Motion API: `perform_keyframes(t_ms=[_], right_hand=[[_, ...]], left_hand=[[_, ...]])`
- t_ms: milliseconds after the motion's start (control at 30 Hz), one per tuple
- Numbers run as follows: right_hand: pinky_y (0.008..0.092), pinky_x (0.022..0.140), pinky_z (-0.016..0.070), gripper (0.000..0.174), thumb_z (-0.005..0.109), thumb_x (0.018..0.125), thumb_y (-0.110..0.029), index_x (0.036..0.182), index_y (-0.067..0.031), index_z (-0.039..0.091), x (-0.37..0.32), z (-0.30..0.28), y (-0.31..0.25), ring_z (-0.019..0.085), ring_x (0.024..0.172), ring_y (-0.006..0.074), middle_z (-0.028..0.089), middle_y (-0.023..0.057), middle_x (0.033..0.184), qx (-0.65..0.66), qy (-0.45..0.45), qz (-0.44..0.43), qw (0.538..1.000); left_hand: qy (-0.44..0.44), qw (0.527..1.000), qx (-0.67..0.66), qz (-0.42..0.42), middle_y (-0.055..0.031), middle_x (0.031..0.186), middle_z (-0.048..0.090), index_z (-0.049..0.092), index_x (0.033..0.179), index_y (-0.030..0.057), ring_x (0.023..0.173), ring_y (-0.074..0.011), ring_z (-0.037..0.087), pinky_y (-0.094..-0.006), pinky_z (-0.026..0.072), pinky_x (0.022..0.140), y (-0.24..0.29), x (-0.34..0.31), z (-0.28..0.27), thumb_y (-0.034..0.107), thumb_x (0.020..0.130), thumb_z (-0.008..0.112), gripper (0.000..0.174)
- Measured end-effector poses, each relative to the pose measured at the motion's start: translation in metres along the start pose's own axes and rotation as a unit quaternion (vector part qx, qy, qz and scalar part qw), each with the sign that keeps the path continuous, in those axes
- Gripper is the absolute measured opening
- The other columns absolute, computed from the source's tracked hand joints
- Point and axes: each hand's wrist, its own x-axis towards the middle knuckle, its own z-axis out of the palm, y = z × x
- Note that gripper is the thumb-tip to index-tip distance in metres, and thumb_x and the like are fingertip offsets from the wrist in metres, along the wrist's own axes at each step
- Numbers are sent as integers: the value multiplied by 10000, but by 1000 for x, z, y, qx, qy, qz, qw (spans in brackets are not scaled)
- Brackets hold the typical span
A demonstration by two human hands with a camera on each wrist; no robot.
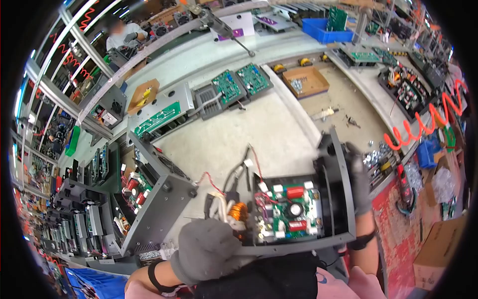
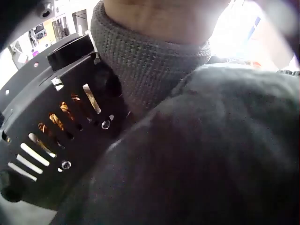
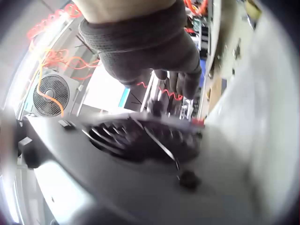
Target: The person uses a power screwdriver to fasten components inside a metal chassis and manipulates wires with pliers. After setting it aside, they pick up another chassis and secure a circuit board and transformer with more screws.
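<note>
A black metal chassis (image 1: 298, 246) is in front of me at the near edge of the bench. It holds a green circuit board (image 1: 289, 209) with red capacitors and a copper-wound coil (image 1: 239, 212). My gloved left hand (image 1: 206, 249) grips its near left corner. The left wrist view shows the glove's cuff beside the slotted chassis wall (image 2: 56, 126); the fingertips are hidden. My gloved right hand (image 1: 359, 179) is just outside the right panel. In the right wrist view its loosely bent fingers (image 3: 180, 84) are above the round fan grille (image 3: 145, 140), holding nothing visible.
Another open chassis (image 1: 159, 209) stands at the left. Green boards (image 1: 239, 82) and a grey panel (image 1: 172, 102) lie farther back. A cardboard tray (image 1: 306, 82) holds screws. An electric screwdriver (image 1: 219, 25) hangs above; a red coiled hose (image 1: 428, 127) crosses the right side.
</note>
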Motion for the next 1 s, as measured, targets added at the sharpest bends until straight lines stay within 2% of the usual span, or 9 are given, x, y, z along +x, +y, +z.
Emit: perform_keyframes(t_ms=[167,333,633,667,767,800,833,933,1000], right_hand=[[391,892,488,810,497,892,-580,1418,-10,264,-6,25,-17,560,1084,262,508,151,1274,318,5,111,942],[395,902,482,836,534,869,-575,1418,-6,263,30,97,-88,558,1085,264,504,151,1279,192,-62,23,979],[404,923,469,900,618,818,-564,1418,4,261,38,-19,-195,555,1087,269,497,152,1291,-54,-136,-166,975],[405,926,468,908,627,812,-563,1418,5,261,40,-8,-204,555,1088,269,496,152,1292,-79,-150,-182,969],[392,928,453,906,776,707,-474,1342,23,363,-1,109,-232,558,1071,248,506,137,1273,-162,-108,-288,938],[370,892,449,736,811,693,-407,1197,14,476,8,91,-230,575,1024,232,554,147,1179,-207,-301,-231,902],[383,837,440,573,818,689,-317,1098,-43,526,21,104,-223,590,990,247,594,124,1087,-324,-451,-291,779],[372,742,379,347,716,705,-217,1004,-126,563,11,130,-155,565,887,237,582,32,941,-563,-522,-314,559],[381,788,392,365,730,677,-271,983,-131,589,4,118,-130,576,884,233,596,31,984,-572,-495,-340,558]], left_hand=[[45,999,-6,-28,-3,552,394,551,524,148,485,-185,454,-332,310,431,5,-3,-7,458,557,784,390],[112,987,-89,-77,-26,572,424,582,552,124,501,-212,463,-350,322,436,-10,1,-2,446,567,801,390],[227,970,87,29,0,685,490,603,712,151,632,-210,537,-355,403,527,-29,44,-11,276,532,750,263],[228,963,141,-34,-29,775,507,594,765,144,685,-190,567,-350,453,535,-25,51,-7,301,676,718,218],[145,960,137,-196,-48,760,557,610,783,151,696,-229,602,-365,486,571,-30,39,13,271,724,685,154],[125,959,-14,-255,-72,765,623,640,849,134,725,-284,637,-390,506,611,-46,16,52,315,795,616,190],[30,966,-32,-254,-73,772,644,646,881,124,735,-291,646,-400,507,624,-41,-4,51,351,821,579,245],[-216,930,-50,-293,-48,799,664,672,878,138,746,-277,652,-401,510,643,-28,-29,39,394,840,573,277],[-358,874,-49,-325,-22,819,664,693,844,162,749,-256,648,-392,511,649,-31,-39,35,400,834,603,254]])
